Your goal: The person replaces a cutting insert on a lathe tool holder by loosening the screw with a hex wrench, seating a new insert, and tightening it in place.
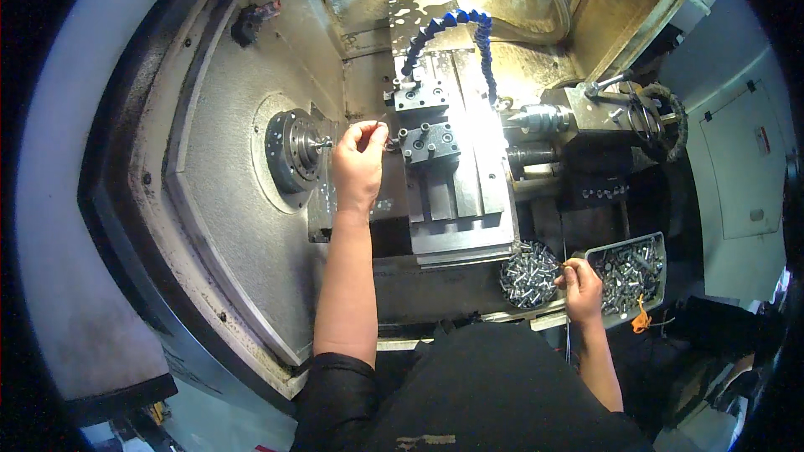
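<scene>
My left hand (358, 166) is raised between the round spindle chuck (293, 151) of a lathe and the block-shaped tool post (431, 144). Its thumb and index finger are pinched together beside the tool post; what they hold, if anything, is too small to make out. A small shiny metal piece (323, 143) sticks out of the chuck, just left of this hand. Lower right, my right hand (583, 291) has its fingertips closed between a round heap of small metal parts (529, 274) and a rectangular tray (662, 261) of similar parts. Whatever its fingertips hold cannot be made out.
A blue segmented coolant hose (456, 18) arches over the cross slide (469, 192). To the right stand the tailstock (540, 118) and a handwheel (670, 121). A second tool block (421, 97) sits behind the tool post. An orange item (641, 318) hangs at the tray's front.
</scene>
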Action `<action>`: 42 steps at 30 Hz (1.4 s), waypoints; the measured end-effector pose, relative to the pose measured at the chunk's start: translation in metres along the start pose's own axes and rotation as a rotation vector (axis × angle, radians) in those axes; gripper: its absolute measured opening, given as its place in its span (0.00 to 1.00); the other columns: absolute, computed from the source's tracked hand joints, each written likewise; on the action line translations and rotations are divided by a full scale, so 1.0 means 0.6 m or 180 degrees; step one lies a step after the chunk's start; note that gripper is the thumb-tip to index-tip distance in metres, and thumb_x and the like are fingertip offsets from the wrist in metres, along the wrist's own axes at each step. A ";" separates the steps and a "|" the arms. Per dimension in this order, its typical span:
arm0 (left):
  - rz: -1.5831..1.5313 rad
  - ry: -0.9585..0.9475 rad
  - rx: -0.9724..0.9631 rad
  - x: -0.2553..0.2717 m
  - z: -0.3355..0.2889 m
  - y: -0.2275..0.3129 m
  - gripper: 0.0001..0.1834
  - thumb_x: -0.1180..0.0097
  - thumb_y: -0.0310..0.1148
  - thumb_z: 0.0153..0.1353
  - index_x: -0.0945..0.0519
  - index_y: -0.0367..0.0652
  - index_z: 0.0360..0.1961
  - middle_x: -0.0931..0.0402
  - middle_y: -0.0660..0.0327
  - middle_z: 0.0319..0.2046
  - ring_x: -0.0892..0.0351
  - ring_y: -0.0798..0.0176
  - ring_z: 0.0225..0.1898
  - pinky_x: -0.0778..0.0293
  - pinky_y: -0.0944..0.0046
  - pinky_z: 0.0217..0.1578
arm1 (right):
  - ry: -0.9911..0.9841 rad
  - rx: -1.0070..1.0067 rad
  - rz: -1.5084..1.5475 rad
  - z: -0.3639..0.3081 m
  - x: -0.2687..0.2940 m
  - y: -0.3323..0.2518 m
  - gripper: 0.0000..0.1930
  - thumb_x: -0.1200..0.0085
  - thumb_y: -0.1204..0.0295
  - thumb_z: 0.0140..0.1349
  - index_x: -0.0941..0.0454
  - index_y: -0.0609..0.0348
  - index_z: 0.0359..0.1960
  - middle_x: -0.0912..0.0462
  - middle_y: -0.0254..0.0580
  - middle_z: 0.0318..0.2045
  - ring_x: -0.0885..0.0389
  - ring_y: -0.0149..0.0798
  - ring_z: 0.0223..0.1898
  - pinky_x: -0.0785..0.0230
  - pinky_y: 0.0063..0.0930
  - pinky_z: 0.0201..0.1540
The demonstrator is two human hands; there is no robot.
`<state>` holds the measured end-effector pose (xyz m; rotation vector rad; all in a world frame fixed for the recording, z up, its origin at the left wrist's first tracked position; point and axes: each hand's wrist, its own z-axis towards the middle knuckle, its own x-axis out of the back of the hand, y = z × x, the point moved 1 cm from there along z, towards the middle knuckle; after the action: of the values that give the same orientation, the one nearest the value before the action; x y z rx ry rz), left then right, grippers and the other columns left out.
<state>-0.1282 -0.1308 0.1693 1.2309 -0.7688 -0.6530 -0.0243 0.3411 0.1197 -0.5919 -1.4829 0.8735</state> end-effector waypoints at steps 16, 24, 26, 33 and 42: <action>0.1389 0.0344 -0.1102 -0.008 0.000 0.010 0.06 0.30 0.30 0.65 0.14 0.42 0.40 0.11 0.53 0.35 0.10 0.52 0.35 0.18 0.55 0.38 | -0.0035 0.0045 -0.0040 0.023 0.001 -0.034 0.04 0.46 0.77 0.76 0.19 0.63 0.44 0.16 0.47 0.33 0.11 0.41 0.30 0.22 0.34 0.35; 0.1613 -0.0302 -0.0865 0.005 0.009 0.011 0.07 0.31 0.30 0.63 0.15 0.39 0.38 0.13 0.53 0.31 0.14 0.55 0.31 0.19 0.55 0.38 | -0.0113 -0.0087 -0.0137 0.007 0.015 -0.016 0.10 0.41 0.71 0.72 0.15 0.60 0.50 0.10 0.51 0.42 0.10 0.53 0.42 0.17 0.42 0.46; 0.1607 -0.0462 -0.0428 0.011 0.015 0.034 0.10 0.33 0.33 0.68 0.18 0.37 0.34 0.17 0.54 0.26 0.22 0.59 0.26 0.23 0.56 0.34 | -0.0052 0.0053 -0.0244 0.007 0.011 -0.009 0.09 0.41 0.66 0.74 0.16 0.53 0.48 0.11 0.49 0.43 0.11 0.56 0.44 0.17 0.44 0.46; 0.0004 -0.0860 0.1144 -0.021 0.093 -0.010 0.07 0.45 0.32 0.71 0.20 0.43 0.34 0.35 0.71 0.20 0.41 0.71 0.16 0.42 0.65 0.17 | 0.0403 0.0431 -0.0257 -0.015 0.013 0.017 0.09 0.44 0.64 0.76 0.18 0.53 0.49 0.11 0.48 0.45 0.11 0.56 0.45 0.18 0.48 0.45; -0.2707 -0.0591 0.1794 -0.006 0.059 -0.030 0.13 0.49 0.31 0.77 0.25 0.45 0.30 0.30 0.63 0.24 0.33 0.62 0.25 0.28 0.59 0.31 | 0.0120 0.0291 -0.0288 -0.056 0.027 0.036 0.10 0.48 0.62 0.79 0.22 0.53 0.52 0.15 0.47 0.46 0.13 0.55 0.47 0.20 0.51 0.46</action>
<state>-0.1594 -0.1517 0.1565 2.0679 -0.5713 -1.3081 0.0041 0.3722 0.1108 -0.4677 -1.4169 0.8506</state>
